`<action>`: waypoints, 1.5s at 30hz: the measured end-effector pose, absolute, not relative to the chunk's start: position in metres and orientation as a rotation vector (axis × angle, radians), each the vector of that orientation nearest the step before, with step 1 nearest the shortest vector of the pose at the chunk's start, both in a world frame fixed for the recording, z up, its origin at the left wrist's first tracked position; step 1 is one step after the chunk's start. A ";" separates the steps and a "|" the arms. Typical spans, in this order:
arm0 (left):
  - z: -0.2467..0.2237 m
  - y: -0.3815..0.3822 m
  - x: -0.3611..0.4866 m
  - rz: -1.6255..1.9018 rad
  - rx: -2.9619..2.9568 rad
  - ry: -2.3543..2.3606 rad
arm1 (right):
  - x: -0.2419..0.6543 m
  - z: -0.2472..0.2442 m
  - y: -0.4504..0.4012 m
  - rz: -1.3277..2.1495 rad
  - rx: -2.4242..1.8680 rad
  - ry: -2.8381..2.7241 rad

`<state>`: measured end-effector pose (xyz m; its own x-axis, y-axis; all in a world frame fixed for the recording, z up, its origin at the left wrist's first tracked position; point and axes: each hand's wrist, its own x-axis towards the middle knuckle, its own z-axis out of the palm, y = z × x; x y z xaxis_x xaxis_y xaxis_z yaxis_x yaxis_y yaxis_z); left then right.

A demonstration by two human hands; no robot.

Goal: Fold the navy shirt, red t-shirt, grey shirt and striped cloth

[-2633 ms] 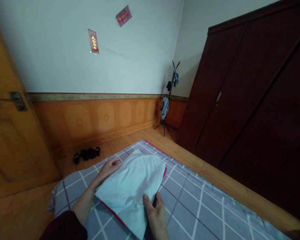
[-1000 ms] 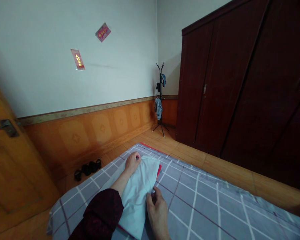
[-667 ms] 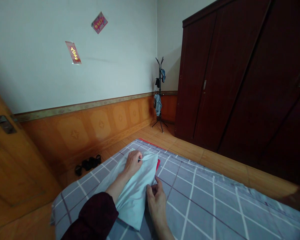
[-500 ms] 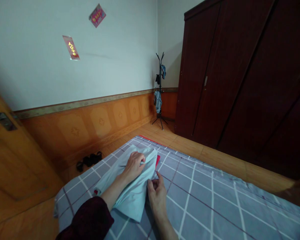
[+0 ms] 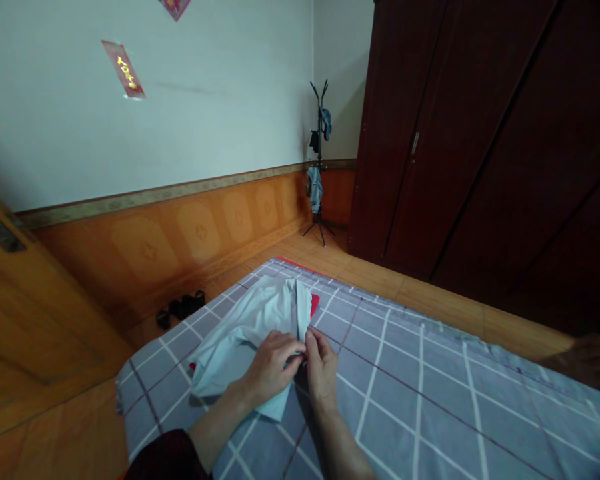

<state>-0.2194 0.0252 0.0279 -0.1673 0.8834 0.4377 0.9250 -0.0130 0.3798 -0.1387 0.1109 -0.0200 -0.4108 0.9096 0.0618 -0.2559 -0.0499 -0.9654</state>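
Note:
A light blue cloth [image 5: 235, 333], seemingly a garment, lies rumpled on the checked bedspread [image 5: 400, 373], with a narrow folded strip along its right side. My left hand [image 5: 276, 365] is closed on the lower part of that strip, fingertips pinched. Right beside it, my right hand [image 5: 321, 367] pinches the same edge, thumb and fingers together. The two hands' fingertips nearly touch and hide the cloth between them. A red piece [image 5: 315, 305] shows from under the cloth's right edge.
Beyond the bed stand a dark wardrobe [image 5: 445, 147] at the right and a black coat rack [image 5: 321, 147] in the corner. Dark shoes [image 5: 183, 308] lie on the floor left of the bed, near a wooden door [image 5: 35, 320].
My left hand has moved right and down to meet my right hand. My right hand has closed on the cloth's edge. The right side now shows a folded strip. The view has tilted down slightly.

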 end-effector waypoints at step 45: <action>0.052 -0.035 -0.212 -0.267 -2.023 -2.373 | -0.111 -0.012 0.157 2.154 -0.455 -0.740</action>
<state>-0.2118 -0.0355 0.0519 -0.1641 0.9792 0.1190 0.9812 0.1497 0.1216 -0.1114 0.1567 -0.0123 -0.6185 0.7824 -0.0732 -0.5720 -0.5121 -0.6407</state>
